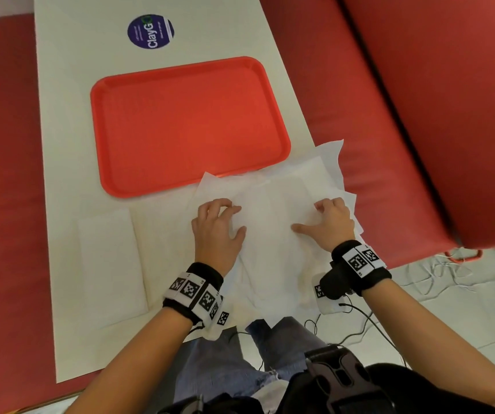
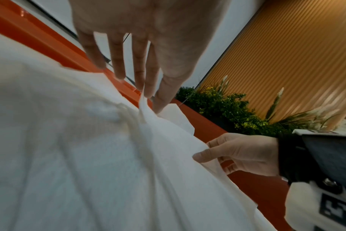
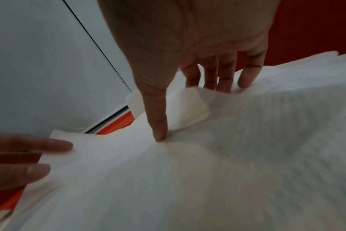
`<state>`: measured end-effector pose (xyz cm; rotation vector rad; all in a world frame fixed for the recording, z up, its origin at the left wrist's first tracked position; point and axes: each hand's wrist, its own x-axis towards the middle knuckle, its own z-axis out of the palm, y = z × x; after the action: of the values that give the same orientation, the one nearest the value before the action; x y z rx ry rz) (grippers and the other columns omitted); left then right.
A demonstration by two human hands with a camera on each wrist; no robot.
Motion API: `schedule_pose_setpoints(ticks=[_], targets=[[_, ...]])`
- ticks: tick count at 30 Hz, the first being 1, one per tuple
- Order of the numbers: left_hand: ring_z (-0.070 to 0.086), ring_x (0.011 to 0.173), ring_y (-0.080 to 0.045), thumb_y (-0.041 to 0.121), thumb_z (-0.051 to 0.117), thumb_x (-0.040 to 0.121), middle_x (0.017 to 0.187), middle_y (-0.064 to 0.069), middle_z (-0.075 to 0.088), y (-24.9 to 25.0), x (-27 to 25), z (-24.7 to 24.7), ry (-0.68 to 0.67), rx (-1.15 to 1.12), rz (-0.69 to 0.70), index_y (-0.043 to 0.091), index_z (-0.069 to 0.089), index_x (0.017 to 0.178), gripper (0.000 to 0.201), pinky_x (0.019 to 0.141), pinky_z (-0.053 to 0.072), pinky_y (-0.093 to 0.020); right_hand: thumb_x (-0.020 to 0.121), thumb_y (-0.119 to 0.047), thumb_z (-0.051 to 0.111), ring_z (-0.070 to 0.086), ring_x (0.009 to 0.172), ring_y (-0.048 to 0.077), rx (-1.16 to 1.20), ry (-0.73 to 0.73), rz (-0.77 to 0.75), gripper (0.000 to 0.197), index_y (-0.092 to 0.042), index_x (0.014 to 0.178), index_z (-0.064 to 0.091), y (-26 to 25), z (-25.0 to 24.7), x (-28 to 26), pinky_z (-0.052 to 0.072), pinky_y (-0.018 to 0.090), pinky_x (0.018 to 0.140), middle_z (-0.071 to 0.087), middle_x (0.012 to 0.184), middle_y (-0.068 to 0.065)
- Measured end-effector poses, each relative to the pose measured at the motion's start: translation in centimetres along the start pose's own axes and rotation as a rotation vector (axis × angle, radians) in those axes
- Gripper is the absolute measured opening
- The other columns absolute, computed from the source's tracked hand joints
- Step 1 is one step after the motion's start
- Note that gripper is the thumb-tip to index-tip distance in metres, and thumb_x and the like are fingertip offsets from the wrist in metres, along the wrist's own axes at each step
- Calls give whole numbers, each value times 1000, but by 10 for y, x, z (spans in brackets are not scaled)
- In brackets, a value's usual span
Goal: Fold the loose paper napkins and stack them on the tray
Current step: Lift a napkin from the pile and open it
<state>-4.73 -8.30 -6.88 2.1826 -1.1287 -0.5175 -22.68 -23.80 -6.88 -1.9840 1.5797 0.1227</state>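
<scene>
An empty red tray [image 1: 186, 127] lies on the white table [image 1: 70, 144]. A pile of loose white napkins [image 1: 329, 162] sits at the tray's near right corner and hangs over the table edge. Both hands work the top napkin [image 1: 273, 210]. My left hand [image 1: 219, 222] pinches a raised ridge of it between thumb and forefinger [image 2: 150, 100]. My right hand [image 1: 326, 222] holds its right edge, thumb on top and fingers curled beneath [image 2: 237, 154]; in the right wrist view the thumb presses the sheet [image 3: 188, 112]. One folded napkin [image 1: 111, 264] lies flat at the near left.
A round purple sticker [image 1: 150, 31] marks the far end of the table. Red padded benches [image 1: 419, 115] flank the table on both sides. Thin cables [image 1: 353, 318] trail from my right wrist down toward the floor.
</scene>
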Motion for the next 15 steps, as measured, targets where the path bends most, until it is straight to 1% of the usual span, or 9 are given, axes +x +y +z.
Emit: schedule_pose_setpoints(ticks=[1, 3, 4, 5, 6, 8, 10, 13, 15], targets=[[45, 118, -20, 15, 71, 82, 122, 2, 53, 1, 1, -1, -6, -37, 22, 14, 66, 118, 37, 97, 36, -34, 65, -48, 83, 49, 109, 24, 35, 12, -7, 67, -14, 115, 53, 1, 0, 0, 43, 42, 94, 49, 116, 3], [47, 116, -13, 9, 71, 83, 125, 2, 49, 1, 0, -1, -43, -212, 35, 9, 61, 125, 43, 101, 44, -36, 68, -40, 83, 52, 92, 22, 148, 33, -30, 52, -14, 100, 53, 2, -1, -1, 44, 33, 77, 52, 98, -1], [48, 113, -7, 7, 71, 82, 129, 3, 45, 1, -1, -2, -58, -285, 29, 8, 57, 130, 49, 99, 47, -34, 70, -37, 82, 51, 85, 21, 204, 41, -43, 45, -14, 95, 52, 4, -1, -2, 41, 29, 70, 52, 91, -2], [47, 108, -2, 6, 72, 82, 134, 5, 41, 2, -3, -2, -70, -329, 18, 9, 52, 135, 56, 93, 50, -30, 73, -34, 81, 50, 82, 21, 255, 46, -49, 40, -15, 93, 52, 6, -1, -3, 39, 27, 67, 55, 89, -3], [47, 102, -1, 5, 72, 81, 139, 8, 37, 3, -4, -2, -81, -355, 5, 11, 47, 139, 63, 85, 53, -25, 75, -32, 79, 51, 82, 21, 304, 45, -51, 37, -17, 97, 55, 8, -1, -4, 40, 28, 70, 59, 92, -1], [49, 90, -8, 6, 74, 80, 141, 15, 32, 8, -6, -4, -99, -414, -19, 17, 43, 143, 70, 68, 54, -18, 76, -30, 79, 55, 83, 23, 388, 32, -46, 41, -20, 109, 57, 13, -1, -4, 45, 30, 75, 65, 99, 7], [54, 88, -13, 4, 75, 80, 138, 17, 32, 15, -3, -9, -110, -479, -19, 22, 42, 143, 73, 62, 54, -15, 76, -29, 80, 61, 83, 23, 458, 1, -65, 45, -24, 114, 58, 16, -2, -6, 50, 31, 76, 67, 96, 7], [60, 88, -16, 3, 73, 82, 140, 13, 33, 35, 6, -18, -149, -589, 28, 25, 40, 144, 74, 66, 54, -18, 77, -23, 80, 71, 82, 25, 587, -65, -137, 45, -23, 116, 58, 16, -6, -12, 58, 36, 73, 73, 94, 8], [66, 92, -14, 11, 71, 86, 143, 10, 35, 50, 12, -21, -260, -680, 66, 33, 31, 148, 77, 78, 55, -22, 82, -18, 76, 73, 81, 23, 629, -100, -150, 42, -19, 119, 57, 16, -8, -15, 59, 35, 71, 75, 94, 7]])
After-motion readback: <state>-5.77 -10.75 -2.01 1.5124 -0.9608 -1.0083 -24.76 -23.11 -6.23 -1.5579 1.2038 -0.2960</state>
